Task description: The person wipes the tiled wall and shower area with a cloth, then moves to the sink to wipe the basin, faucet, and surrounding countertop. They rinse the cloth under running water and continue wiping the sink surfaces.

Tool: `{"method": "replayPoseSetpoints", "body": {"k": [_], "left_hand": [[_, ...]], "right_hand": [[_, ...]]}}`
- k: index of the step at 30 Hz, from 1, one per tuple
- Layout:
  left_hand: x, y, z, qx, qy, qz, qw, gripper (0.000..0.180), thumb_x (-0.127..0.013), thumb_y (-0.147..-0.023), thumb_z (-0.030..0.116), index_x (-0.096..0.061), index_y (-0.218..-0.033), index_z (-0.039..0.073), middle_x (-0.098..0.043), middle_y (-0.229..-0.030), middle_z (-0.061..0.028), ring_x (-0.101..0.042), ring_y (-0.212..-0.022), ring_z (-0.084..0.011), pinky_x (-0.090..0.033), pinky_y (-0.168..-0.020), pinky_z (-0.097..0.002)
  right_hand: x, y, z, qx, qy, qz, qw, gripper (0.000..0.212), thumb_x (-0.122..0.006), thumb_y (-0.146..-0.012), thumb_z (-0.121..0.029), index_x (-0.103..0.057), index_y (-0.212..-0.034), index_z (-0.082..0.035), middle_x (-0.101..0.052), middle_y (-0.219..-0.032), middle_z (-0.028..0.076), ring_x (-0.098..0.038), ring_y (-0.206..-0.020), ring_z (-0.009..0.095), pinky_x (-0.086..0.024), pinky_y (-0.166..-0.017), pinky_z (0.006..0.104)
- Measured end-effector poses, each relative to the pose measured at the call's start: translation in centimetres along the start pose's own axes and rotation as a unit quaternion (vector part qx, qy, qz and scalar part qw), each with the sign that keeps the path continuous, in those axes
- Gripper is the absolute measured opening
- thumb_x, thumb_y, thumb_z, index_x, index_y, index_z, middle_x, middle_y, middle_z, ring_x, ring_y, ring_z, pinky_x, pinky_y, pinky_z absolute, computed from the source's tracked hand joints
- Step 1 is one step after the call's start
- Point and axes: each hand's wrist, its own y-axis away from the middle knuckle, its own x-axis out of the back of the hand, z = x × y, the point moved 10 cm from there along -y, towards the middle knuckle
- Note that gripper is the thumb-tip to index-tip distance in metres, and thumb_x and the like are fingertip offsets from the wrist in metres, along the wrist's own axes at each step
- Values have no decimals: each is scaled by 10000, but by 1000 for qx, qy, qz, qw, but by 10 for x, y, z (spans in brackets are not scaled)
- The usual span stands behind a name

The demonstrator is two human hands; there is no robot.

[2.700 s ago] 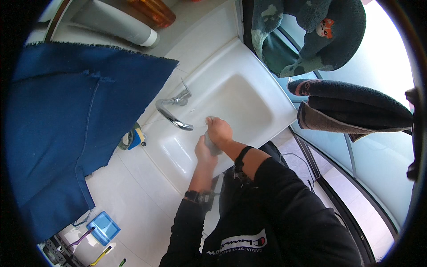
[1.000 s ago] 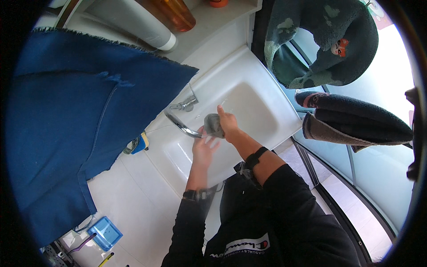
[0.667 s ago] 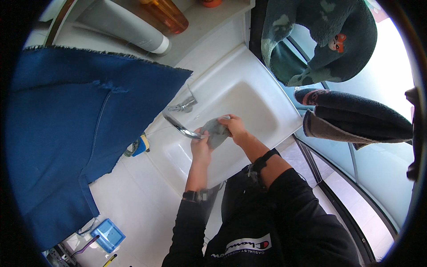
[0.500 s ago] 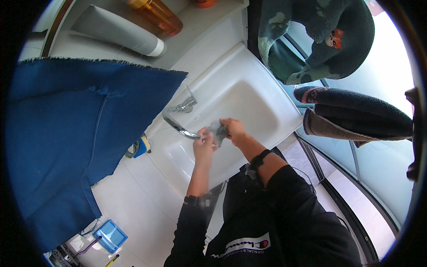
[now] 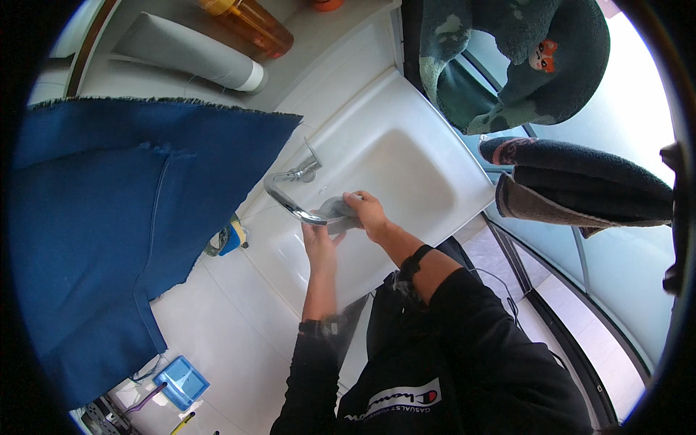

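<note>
Over a white sink (image 5: pixel 413 167), both hands are on a small grey piece of cloth (image 5: pixel 336 209), perhaps a sock. My right hand (image 5: pixel 368 215) pinches its right end between thumb and fingers. Below the curved chrome faucet (image 5: pixel 290 206), my left hand (image 5: pixel 320 242) has its fingers against the cloth's left end. The spout's tip hangs over that end and partly covers the left fingers. Whether water is running cannot be made out.
A blue fabric sheet (image 5: pixel 94 217) hangs at the left. Above it, a shelf bears a grey tube (image 5: pixel 188 54) and an orange bottle (image 5: pixel 250 27). Dark towels (image 5: pixel 580 185) hang at the right. A blue soap tray (image 5: pixel 181 383) lies lower left.
Both hands have moved slightly left, bringing the grey cloth closer under the spout. The cloth is now stretched out more between them, and my left hand sits lower beneath it.
</note>
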Motion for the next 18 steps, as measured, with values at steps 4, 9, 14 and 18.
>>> {"method": "replayPoseSetpoints", "body": {"k": [4, 9, 14, 18], "left_hand": [[8, -20, -73, 230, 130, 10, 964, 346, -559, -1143, 306, -591, -1429, 113, -633, -1438, -87, -632, -1346, -275, -596, -1023, -522], [-18, -14, -114, 202, 310, -180, 912, 435, -544, -1173, 367, -612, -1448, 37, -683, -1361, -89, -679, -1271, -272, -585, -1052, -442], [-22, 3, -129, 210, 355, -214, 885, 433, -540, -1177, 376, -624, -1431, 34, -701, -1340, -98, -696, -1245, -286, -591, -1052, -448], [-39, -5, -125, 224, 351, -182, 891, 433, -538, -1181, 383, -633, -1418, 33, -715, -1324, -105, -710, -1224, -298, -596, -1052, -453]], "right_hand": [[-16, 43, -41, 234, 325, 73, 914, 325, -789, -1011, -382, -735, -1092, -71, -699, -1164, 167, -726, -1079, 400, -589, -902, 487], [-69, 114, -33, 382, 459, 35, 801, 349, -760, -1016, -431, -726, -1029, -84, -700, -1112, 164, -733, -1020, 427, -596, -885, 547], [-74, 93, -29, 322, 539, 101, 772, 404, -714, -1041, -466, -725, -1021, -63, -756, -1068, 170, -759, -957, 426, -611, -838, 561], [-54, 69, -25, 255, 491, 88, 828, 374, -662, -1076, -415, -740, -1031, -53, -774, -1025, 196, -768, -968, 448, -616, -841, 566]]}}
